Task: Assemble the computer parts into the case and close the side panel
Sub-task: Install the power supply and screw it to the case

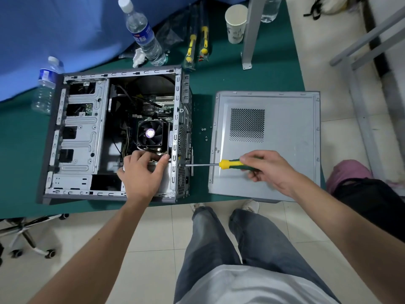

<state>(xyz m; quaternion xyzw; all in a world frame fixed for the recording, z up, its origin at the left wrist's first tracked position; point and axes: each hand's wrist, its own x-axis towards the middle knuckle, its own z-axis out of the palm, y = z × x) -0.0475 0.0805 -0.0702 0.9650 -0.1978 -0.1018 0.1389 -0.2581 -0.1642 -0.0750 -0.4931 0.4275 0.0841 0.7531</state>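
Grey side panel (282,154) lies beside case (114,137), 2 bottles (144,34) behind.

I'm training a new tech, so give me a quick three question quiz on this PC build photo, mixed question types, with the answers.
1. True or false: the side panel is fitted on the case.
2. The right hand holds: A) a bottle B) a screwdriver C) a cup
3. Fill in: the left hand rests inside the ____.

Key: 1 false, it lies on the table beside the case. 2 B. 3 case.
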